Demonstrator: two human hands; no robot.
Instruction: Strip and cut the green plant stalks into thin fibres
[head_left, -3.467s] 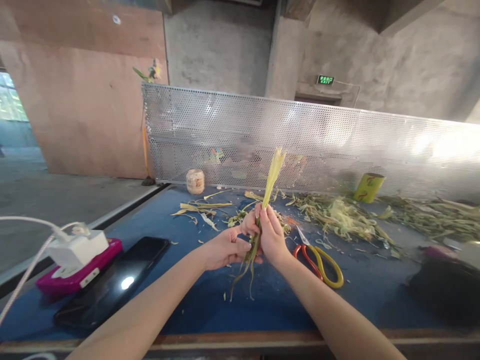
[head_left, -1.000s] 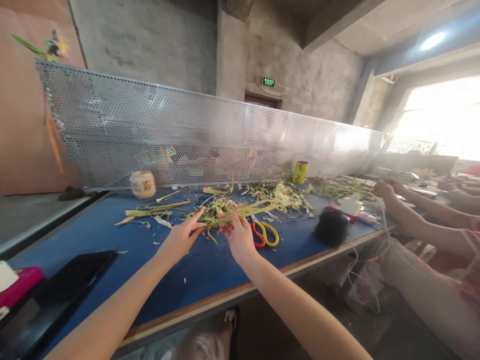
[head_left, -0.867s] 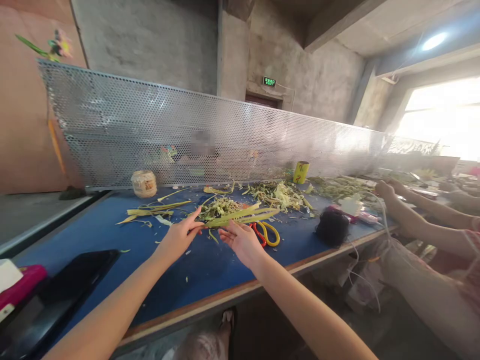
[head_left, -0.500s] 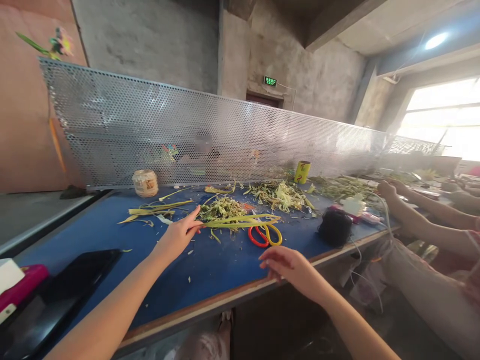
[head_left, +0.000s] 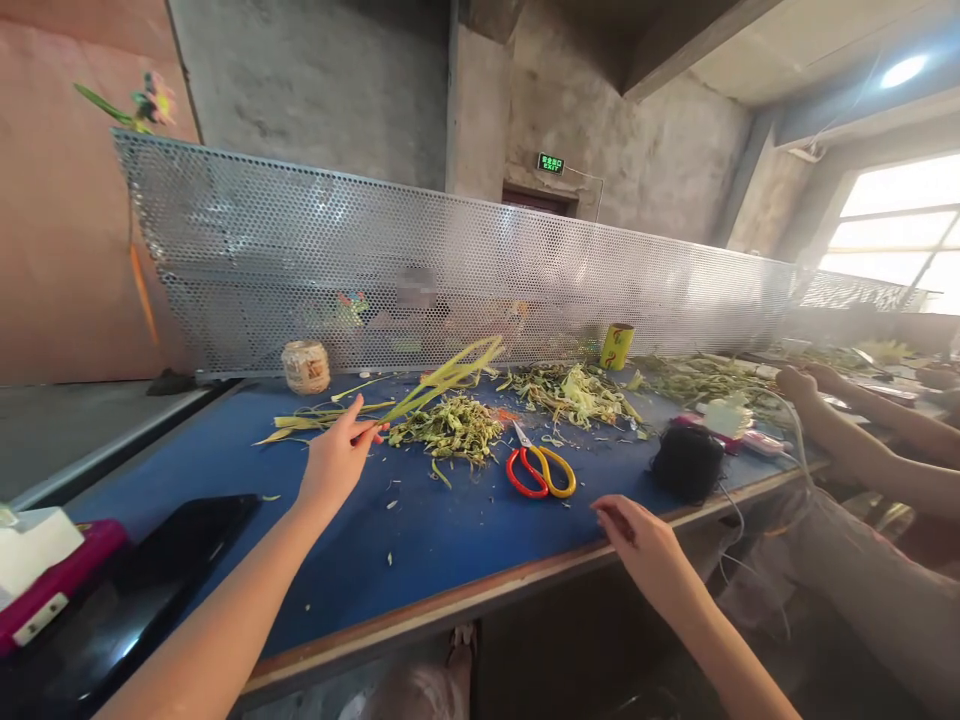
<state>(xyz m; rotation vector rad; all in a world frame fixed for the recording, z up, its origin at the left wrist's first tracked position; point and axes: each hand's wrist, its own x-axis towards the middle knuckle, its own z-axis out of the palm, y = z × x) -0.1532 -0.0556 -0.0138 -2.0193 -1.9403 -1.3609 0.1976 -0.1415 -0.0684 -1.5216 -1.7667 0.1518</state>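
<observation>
My left hand (head_left: 336, 462) is closed in a pinch on the near end of some long, pale-green plant strips (head_left: 448, 380). They slant up and away to the right, looping back at the far end. Under them lies a heap of cut, dried-looking green plant bits (head_left: 454, 430). Scissors (head_left: 553, 480) with one red and one yellow handle rest on the blue tabletop (head_left: 442, 535), blades pointing away. My right hand (head_left: 646, 545) hovers by the front edge, right of the scissors, fingers curled together; anything inside them is too small or hidden to make out.
More strips (head_left: 289, 425) lie left of the heap, near a wrapped jar (head_left: 306, 368). Another plant pile (head_left: 577, 393), a yellow-green can (head_left: 616, 347) and a black yarn ball (head_left: 686, 462) are to the right. A black tray-like object (head_left: 187, 540) sits left. Another person's arms (head_left: 862, 425) reach in.
My left hand has raised the strips' far end off the scissors, so they now slant upward. My right hand has moved right, away from the scissors, and its fingers have drawn together.
</observation>
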